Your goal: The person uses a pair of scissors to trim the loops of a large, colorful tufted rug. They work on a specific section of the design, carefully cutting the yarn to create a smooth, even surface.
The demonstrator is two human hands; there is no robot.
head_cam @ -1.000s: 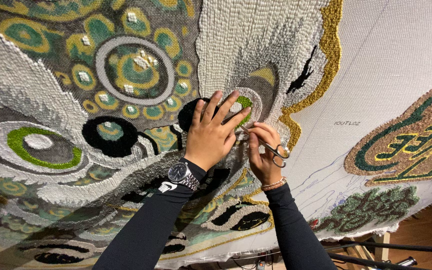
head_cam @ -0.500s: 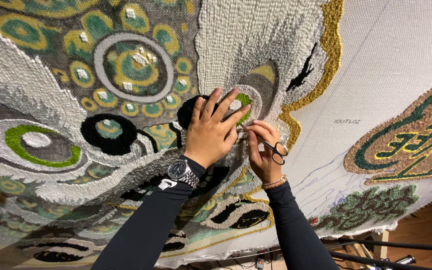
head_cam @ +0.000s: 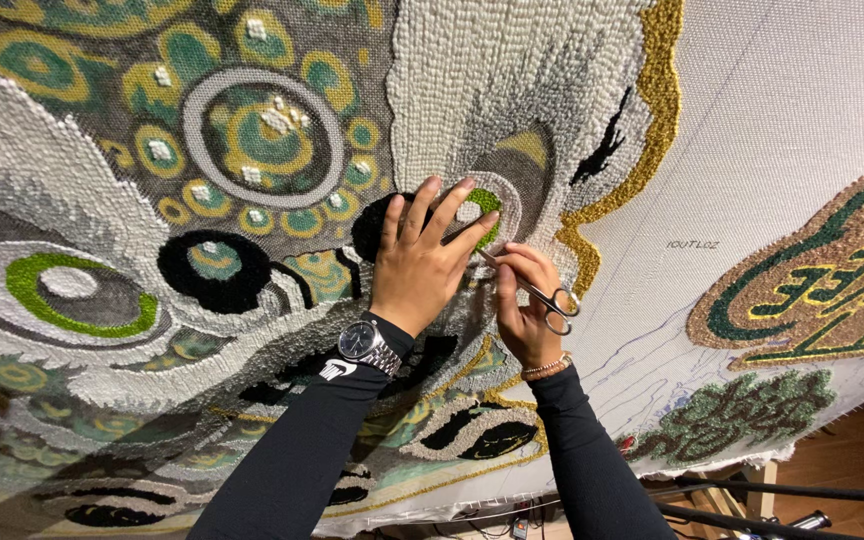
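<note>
I see a rug-making workshop: a large tufted rug (head_cam: 252,200) stretched on backing cloth (head_cam: 782,110), metal frame bars (head_cam: 752,495) below.

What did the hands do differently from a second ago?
Almost nothing changed. The left hand still lies flat on the tufted rug, fingers spread beside the small green patch. The right hand still holds the small scissors, tips pointing at that spot. Only the camera view shifted slightly; nothing was picked up or let go.
</note>
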